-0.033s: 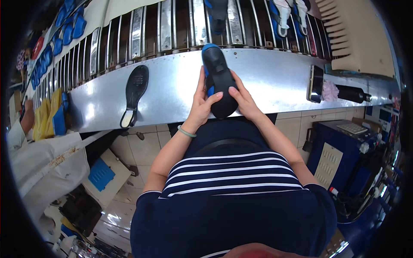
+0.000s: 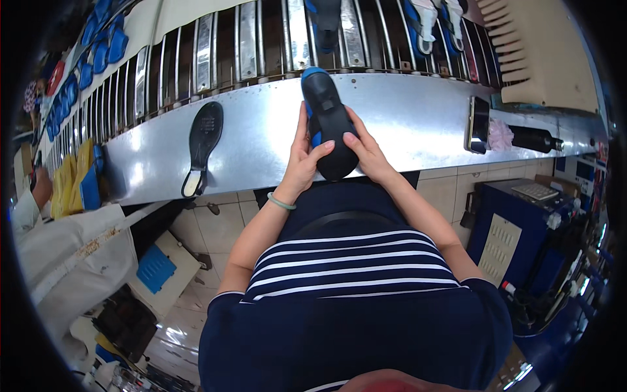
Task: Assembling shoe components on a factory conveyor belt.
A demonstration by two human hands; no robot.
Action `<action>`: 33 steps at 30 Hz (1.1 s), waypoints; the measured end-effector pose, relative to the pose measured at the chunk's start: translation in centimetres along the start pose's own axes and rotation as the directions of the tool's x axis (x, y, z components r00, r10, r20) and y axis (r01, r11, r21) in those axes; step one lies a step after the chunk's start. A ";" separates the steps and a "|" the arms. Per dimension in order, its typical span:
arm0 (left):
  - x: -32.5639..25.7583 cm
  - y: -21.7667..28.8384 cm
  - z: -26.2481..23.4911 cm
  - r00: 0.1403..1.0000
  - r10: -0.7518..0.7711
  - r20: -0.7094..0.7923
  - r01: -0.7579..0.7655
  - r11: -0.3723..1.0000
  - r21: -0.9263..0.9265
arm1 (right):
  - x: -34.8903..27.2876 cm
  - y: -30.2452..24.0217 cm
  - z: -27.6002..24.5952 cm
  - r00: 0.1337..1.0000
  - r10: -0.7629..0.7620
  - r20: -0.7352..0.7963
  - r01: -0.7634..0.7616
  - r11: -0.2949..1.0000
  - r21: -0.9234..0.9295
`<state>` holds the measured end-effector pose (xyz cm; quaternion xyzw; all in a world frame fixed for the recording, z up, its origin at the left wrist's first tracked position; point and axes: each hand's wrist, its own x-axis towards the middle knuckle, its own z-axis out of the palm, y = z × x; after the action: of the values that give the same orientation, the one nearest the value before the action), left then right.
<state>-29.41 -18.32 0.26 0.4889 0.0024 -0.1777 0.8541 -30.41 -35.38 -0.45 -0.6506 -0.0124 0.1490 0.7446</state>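
Note:
A shoe on a blue last (image 2: 316,72) is held bottom up over the metal ledge, its black sole (image 2: 332,124) facing me. My left hand (image 2: 302,163) wraps its left side, the thumb lying across the wide forepart. On the opposite side my right hand (image 2: 371,153) grips the edge, with its thumb pressed on the sole as well. Most of the shoe's upper is hidden underneath; a strip of blue shows by my left fingers. To the left of my hands, a loose black sole (image 2: 206,130) with a pale heel end lies on the ledge.
Beyond the metal ledge (image 2: 261,150) runs a roller conveyor (image 2: 248,39) carrying another lasted shoe (image 2: 324,26) and blue lasts with white-wrapped parts (image 2: 424,26). A phone (image 2: 478,124), pink scrunchie (image 2: 500,135) and black bottle (image 2: 532,138) sit at right. Yellow and blue pieces (image 2: 78,176) stand at left.
The view has shifted very slightly. Both hands keep the same grip on the shoe.

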 end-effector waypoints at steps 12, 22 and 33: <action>0.7 0.4 1.1 0.997 -0.028 -0.069 0.030 0.999 0.028 | 0.0 0.6 0.9 0.994 -0.022 -0.111 0.036 0.991 0.128; 0.7 0.5 1.4 0.996 -0.037 -0.081 0.038 0.999 0.017 | 0.2 -0.3 0.4 0.984 0.162 -0.070 -0.116 0.894 0.432; 1.1 -0.3 1.8 0.995 -0.005 -0.103 0.010 0.999 0.053 | 1.5 0.2 -0.2 0.975 0.188 -0.118 -0.145 0.943 0.298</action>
<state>-28.76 -20.28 0.80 0.5201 0.0433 -0.1556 0.8387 -28.96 -35.21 -0.99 -0.5430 0.1185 0.1642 0.8149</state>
